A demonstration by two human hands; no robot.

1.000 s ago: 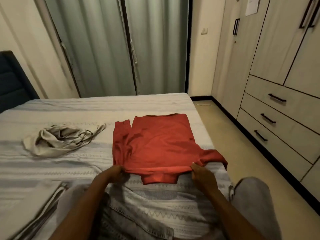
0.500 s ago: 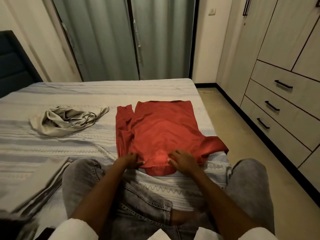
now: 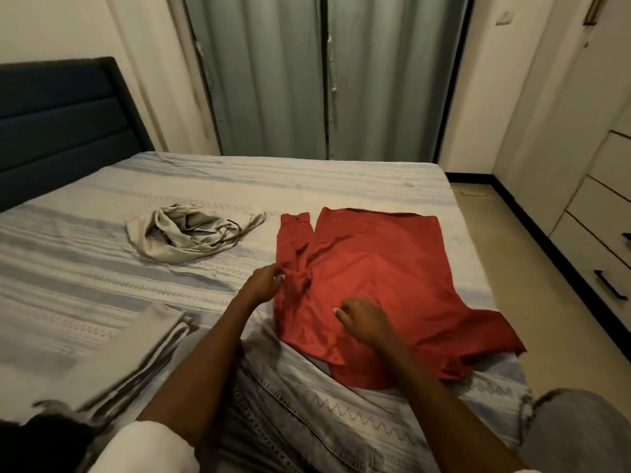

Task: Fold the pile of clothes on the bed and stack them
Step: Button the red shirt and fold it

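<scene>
Head: striped bed (image 3: pixel 307 186), curtained room.

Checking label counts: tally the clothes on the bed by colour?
Red: 1, shirt, spread flat
Beige, loose: 1, crumpled garment
Beige, folded: 1 stack, item count within it unclear
Total: 3 groups

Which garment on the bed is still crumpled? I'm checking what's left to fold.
The beige garment, bunched in a heap left of the red shirt. The red shirt lies spread flat under both hands, and the grey pile at the near left is already folded.
</scene>
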